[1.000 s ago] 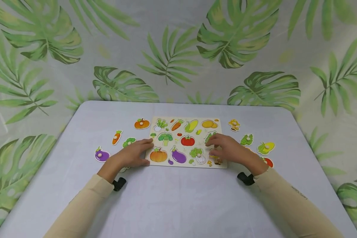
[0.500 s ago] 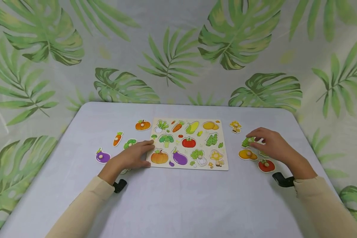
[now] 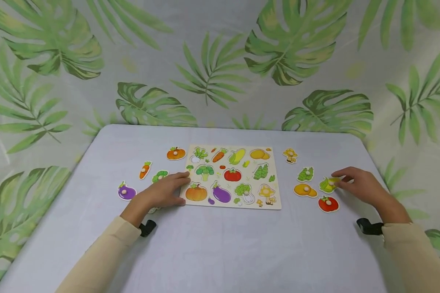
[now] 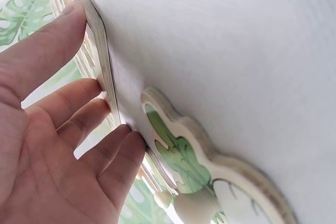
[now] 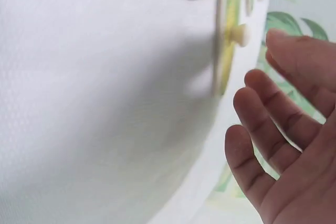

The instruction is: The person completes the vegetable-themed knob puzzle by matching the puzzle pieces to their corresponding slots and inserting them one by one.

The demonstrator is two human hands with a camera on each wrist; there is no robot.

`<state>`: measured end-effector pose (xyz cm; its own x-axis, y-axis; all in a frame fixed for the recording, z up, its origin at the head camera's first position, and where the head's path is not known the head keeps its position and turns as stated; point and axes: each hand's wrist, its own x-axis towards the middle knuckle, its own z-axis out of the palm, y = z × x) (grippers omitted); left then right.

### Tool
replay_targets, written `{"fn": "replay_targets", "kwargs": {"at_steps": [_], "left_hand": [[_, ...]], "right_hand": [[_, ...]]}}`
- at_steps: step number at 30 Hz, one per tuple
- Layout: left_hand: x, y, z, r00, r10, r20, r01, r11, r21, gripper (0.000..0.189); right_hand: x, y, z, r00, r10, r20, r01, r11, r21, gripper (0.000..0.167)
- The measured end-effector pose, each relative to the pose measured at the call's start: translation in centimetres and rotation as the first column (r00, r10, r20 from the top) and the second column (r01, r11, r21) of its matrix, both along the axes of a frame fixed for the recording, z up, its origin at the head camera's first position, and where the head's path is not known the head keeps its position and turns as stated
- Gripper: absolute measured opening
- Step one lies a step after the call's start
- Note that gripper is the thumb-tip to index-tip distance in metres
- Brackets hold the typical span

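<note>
The wooden vegetable puzzle board [image 3: 250,179] lies mid-table. My left hand [image 3: 163,190] rests at its left edge, fingers extended; in the left wrist view, the thumb and fingertips touch the board's rim [image 4: 103,40]. Beneath that hand, a green-and-white vegetable piece [image 4: 184,161] with a round knob is partly hidden. On the right side, my right hand [image 3: 359,185] hovers at the corn piece [image 3: 327,185], holding nothing. From the right wrist, the fingertips stand just apart from the corn piece's knob [image 5: 241,35], with thumb and fingers spread.
Around the right hand lie a tomato piece [image 3: 328,204], a potato piece [image 3: 301,190], a green asparagus-like piece [image 3: 305,174] and a mushroom piece [image 3: 290,155]. Left of the board are pumpkin [image 3: 176,154], carrot [image 3: 144,170], eggplant [image 3: 126,191] and broccoli [image 3: 159,176] pieces.
My right hand has left the board's right side and moved rightward, past the asparagus-like piece, to the corn piece. The left hand stays at the board's edge.
</note>
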<state>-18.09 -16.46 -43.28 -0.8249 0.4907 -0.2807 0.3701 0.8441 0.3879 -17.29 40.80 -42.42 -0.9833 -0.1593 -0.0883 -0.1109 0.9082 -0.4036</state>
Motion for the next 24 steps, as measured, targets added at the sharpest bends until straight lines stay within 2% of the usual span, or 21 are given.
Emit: {"fn": "replay_targets", "kwargs": {"at_steps": [5, 16, 24], "left_hand": [[-0.1, 0.2, -0.4, 1.000, -0.009, 0.004, 0.009, 1.000, 0.004, 0.071], [-0.1, 0.0, -0.3, 1.000, -0.012, -0.001, 0.012, 1.000, -0.006, 0.072], [0.0, 0.0, -0.1, 1.000, 0.001, 0.011, -0.001, 1.000, 0.005, 0.072]], "right_hand": [[-0.1, 0.5, -0.8, 0.996, -0.021, 0.085, 0.021, 1.000, -0.006, 0.033], [-0.9, 0.4, -1.8, 0.998, -0.031, 0.050, 0.031, 0.999, -0.007, 0.025], [-0.9, -0.1, -1.9, 0.997, -0.052, 0.053, 0.052, 0.999, -0.007, 0.027]]}}
